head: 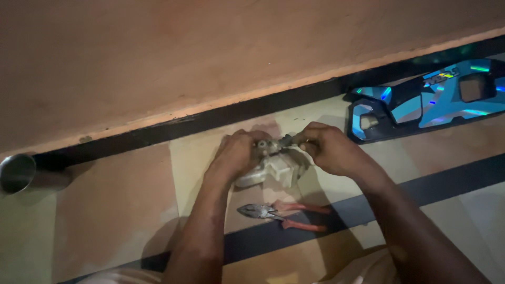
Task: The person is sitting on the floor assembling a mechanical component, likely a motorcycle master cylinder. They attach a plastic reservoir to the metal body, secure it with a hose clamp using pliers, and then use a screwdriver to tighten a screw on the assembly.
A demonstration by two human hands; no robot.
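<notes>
Wall (210, 47): a plain reddish-brown surface filled the upper half of the head view, with a black skirting band (210, 117) along its foot.

Floor (105, 210): tiled in beige and tan, crossed by a dark stripe (447, 176) that ran from the lower left to the right edge. Everything I logged lay on this floor.

Blue panel (426, 97): a glossy blue and black body panel with cut-outs lay near the floor's far right corner, just beside the skirting band.

Left hand (236, 155): clenched around the left end of a pale grey metal part (276, 167), fingers curled over its top. The part sat at the middle of the floor area, close to the far edge by the wall; whether it rested on the tile or was lifted, I could not tell.

Right hand (329, 147): fingers pinched shut on a small dark piece (288, 140) that stuck out of the top of the grey part. What that piece was, I could not make out in the dim light.

Steel cup (17, 172): a round metal cup lay on its side at the floor's far left edge, against the skirting band, mouth toward the camera.

Pliers (281, 214): red-handled, on the floor just on the near side of the grey part, between the two forearms, jaws pointed left, untouched by either hand.
</notes>
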